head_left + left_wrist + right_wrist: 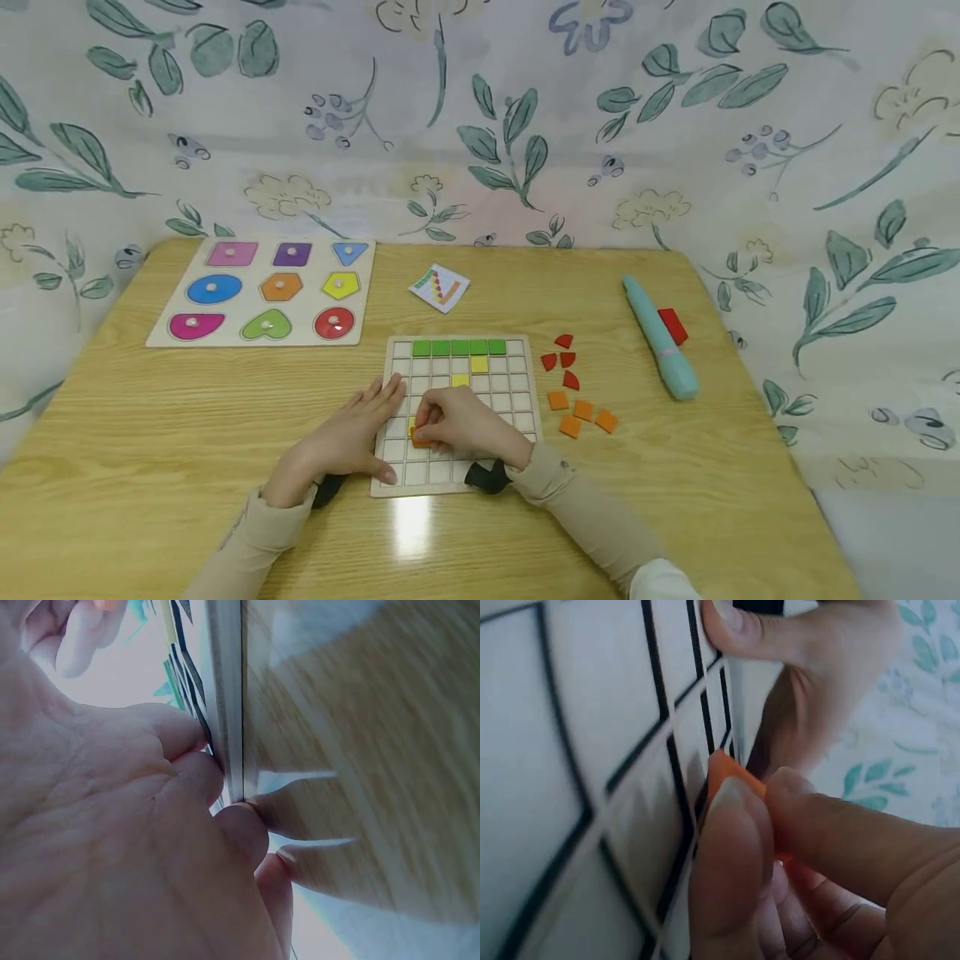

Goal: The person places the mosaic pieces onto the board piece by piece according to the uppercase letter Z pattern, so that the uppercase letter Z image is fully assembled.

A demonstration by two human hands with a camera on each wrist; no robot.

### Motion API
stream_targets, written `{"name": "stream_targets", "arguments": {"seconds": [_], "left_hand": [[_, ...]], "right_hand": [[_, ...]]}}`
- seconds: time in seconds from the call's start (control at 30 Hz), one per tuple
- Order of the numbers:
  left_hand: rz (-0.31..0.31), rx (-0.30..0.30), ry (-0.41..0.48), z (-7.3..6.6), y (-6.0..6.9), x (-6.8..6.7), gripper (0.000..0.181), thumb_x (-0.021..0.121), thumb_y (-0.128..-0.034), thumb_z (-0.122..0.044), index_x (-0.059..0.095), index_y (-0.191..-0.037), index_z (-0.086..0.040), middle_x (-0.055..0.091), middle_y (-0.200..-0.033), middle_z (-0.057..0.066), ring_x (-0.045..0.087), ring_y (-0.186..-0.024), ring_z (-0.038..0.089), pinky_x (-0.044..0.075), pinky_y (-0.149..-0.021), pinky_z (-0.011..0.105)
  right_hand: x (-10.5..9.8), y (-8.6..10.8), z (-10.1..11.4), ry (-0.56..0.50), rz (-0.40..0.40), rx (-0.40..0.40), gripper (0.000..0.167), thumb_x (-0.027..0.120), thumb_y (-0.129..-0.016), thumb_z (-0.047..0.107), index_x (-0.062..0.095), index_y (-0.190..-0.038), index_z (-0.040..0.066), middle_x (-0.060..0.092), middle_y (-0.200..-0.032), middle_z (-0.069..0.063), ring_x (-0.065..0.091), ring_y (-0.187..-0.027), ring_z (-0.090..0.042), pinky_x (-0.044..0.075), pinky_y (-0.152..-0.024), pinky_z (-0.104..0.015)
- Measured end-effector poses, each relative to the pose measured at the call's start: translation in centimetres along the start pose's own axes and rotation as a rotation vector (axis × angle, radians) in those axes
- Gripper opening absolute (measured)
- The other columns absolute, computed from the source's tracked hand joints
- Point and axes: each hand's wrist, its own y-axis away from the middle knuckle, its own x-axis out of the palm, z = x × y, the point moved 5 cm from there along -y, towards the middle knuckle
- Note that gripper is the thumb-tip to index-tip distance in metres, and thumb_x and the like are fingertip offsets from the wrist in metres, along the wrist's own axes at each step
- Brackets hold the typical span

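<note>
A wooden grid board (517, 421) lies on the table, with a row of green square tiles (460, 347) near its top and yellow tiles (478, 364) stepping down to the left. My right hand (465, 421) pinches an orange square tile (727, 771) between thumb and finger, low over the board's left-hand columns. In the right wrist view the tile is tilted, one corner close to the grid. My left hand (341, 437) rests with straight fingers on the board's left edge, its thumb near the lower left corner. The right hand covers some middle cells.
Right of the board lie several orange tiles (582, 409) and red quarter-circle pieces (567, 359). Farther right are a teal pen-like stick (660, 337) and a red block (673, 326). A shape puzzle board (262, 343) stands at back left, a small pattern card (440, 288) behind the grid.
</note>
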Motion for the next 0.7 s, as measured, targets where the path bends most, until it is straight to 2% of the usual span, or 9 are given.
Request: {"name": "stream_targets", "arguments": {"seconds": [0.13,0.23,0.33,0.43,0.57,0.7], "left_hand": [[0.000,0.010,0.006,-0.1,-0.2,0.2,0.120,0.086,-0.0637,-0.039,0.017,-0.152,0.005,0.008,-0.161,0.024,0.004,-0.148,0.047,0.009,-0.117,0.065],[-0.001,0.003,-0.002,-0.1,-0.1,0.2,0.121,0.086,-0.0632,-0.039,0.017,-0.152,0.005,0.008,-0.161,0.024,0.005,-0.148,0.047,0.010,-0.117,0.064],[0.001,-0.005,-0.009,-0.1,-0.1,0.1,0.121,0.087,-0.0626,-0.038,0.017,-0.152,0.004,0.008,-0.161,0.024,0.005,-0.148,0.047,0.010,-0.117,0.064],[0.000,-0.004,-0.011,-0.1,-0.1,0.0,0.122,0.087,-0.0622,-0.039,0.017,-0.152,0.004,0.009,-0.161,0.024,0.006,-0.147,0.048,0.010,-0.117,0.064],[0.001,-0.008,-0.003,-0.2,-0.1,0.1,0.122,0.086,-0.0622,-0.041,0.017,-0.152,0.004,0.009,-0.161,0.023,0.005,-0.148,0.047,0.010,-0.117,0.064],[-0.001,-0.012,0.000,-0.1,-0.1,0.1,0.123,0.086,-0.0618,-0.040,0.016,-0.153,0.004,0.008,-0.161,0.023,0.005,-0.148,0.047,0.009,-0.118,0.064]], "right_hand": [[0.9,-0.1,1.1,0.143,-0.007,-0.034,0.014,0.077,-0.083,0.016,0.065,-0.077,0.010,0.062,-0.066,0.005,0.047,-0.054,0.001,0.038,-0.051,-0.012],[1.2,0.0,1.3,0.208,-0.011,-0.063,0.016,0.077,-0.082,0.015,0.066,-0.072,0.009,0.061,-0.064,0.005,0.043,-0.055,0.002,0.036,-0.051,-0.011],[1.3,0.0,1.2,0.220,-0.012,-0.090,0.016,0.077,-0.083,0.014,0.067,-0.070,0.010,0.059,-0.063,0.006,0.043,-0.055,0.003,0.036,-0.052,-0.011],[1.1,0.2,0.6,0.154,-0.002,-0.101,0.014,0.075,-0.084,0.015,0.067,-0.073,0.011,0.059,-0.064,0.007,0.044,-0.056,0.002,0.038,-0.052,-0.012],[-0.8,0.9,-1.3,0.070,-0.029,-0.087,0.007,0.072,-0.087,0.017,0.069,-0.084,0.013,0.064,-0.074,0.006,0.051,-0.064,0.000,0.043,-0.059,-0.015],[-4.9,2.7,-4.3,0.046,-0.168,-0.036,0.007,0.070,-0.089,0.016,0.069,-0.094,0.010,0.067,-0.085,0.000,0.054,-0.073,-0.006,0.045,-0.066,-0.017]]}}
